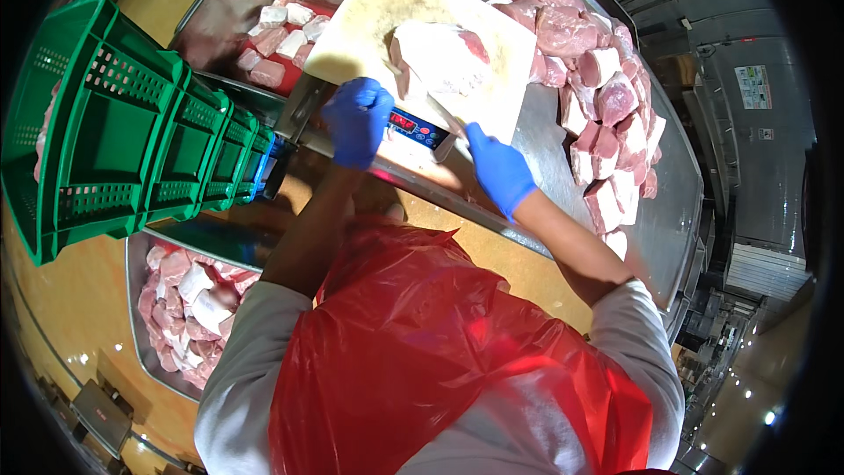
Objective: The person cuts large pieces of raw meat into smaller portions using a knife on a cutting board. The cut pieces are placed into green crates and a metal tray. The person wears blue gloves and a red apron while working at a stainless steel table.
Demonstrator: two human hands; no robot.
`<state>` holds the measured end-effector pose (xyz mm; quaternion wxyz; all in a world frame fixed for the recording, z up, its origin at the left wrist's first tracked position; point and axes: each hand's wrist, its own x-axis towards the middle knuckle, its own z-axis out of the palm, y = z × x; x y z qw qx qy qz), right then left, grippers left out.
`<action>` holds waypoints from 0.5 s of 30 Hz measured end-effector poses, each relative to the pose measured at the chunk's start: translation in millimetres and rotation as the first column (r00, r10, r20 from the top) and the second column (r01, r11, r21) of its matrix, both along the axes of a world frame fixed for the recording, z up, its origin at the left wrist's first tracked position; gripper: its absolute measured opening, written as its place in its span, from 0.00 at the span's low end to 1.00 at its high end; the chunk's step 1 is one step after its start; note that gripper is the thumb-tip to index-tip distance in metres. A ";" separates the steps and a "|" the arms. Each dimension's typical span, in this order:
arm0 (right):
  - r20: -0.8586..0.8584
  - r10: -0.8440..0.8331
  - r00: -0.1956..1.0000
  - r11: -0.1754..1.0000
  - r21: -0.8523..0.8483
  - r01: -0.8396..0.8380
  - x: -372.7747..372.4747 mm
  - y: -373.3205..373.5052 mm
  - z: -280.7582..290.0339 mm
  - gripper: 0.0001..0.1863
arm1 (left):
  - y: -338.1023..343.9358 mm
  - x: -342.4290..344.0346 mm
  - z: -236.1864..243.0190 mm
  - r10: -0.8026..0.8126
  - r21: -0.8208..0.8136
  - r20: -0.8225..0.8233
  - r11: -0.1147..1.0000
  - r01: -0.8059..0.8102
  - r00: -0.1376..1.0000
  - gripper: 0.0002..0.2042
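A large piece of raw meat [440, 57] with a pale fat side lies on a white cutting board [352, 31], stained in places. My right hand [499, 171], in a blue glove, is closed around a knife [447, 114]; its blade points up and left toward the meat's near edge. My left hand [359, 119], also gloved in blue, is closed at the board's near left corner, left of the meat. Whatever its curled fingers may hold is hidden. Between my hands sits a small scale [415, 127] with a lit red display, by the board's near edge.
Many meat chunks [607, 105] are heaped on the steel table [664, 229] at right. Cut pieces [280, 35] lie in a metal trough beyond the board's left side. Green crates [123, 141] stand stacked at left. Below them is a metal bin [136, 299] of meat.
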<state>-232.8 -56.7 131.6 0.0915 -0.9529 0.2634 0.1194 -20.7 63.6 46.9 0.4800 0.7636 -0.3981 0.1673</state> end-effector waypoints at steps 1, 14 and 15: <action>-0.101 -0.010 0.995 0.998 -0.060 0.004 -16.9 2.8 6.9 0.18 | 3.2 1.0 -0.3 0.024 -0.116 -0.206 0.992 -0.049 0.978 0.04; 0.407 -0.013 0.913 0.997 -0.067 0.044 41.6 27.8 34.1 0.10 | -22.9 -22.8 7.8 -0.140 -0.152 -0.283 0.983 0.099 0.949 0.14; 0.397 0.002 0.918 0.997 -0.074 0.029 52.9 27.1 31.9 0.11 | -19.5 -21.1 5.1 -0.141 -0.177 -0.262 0.979 0.096 0.955 0.14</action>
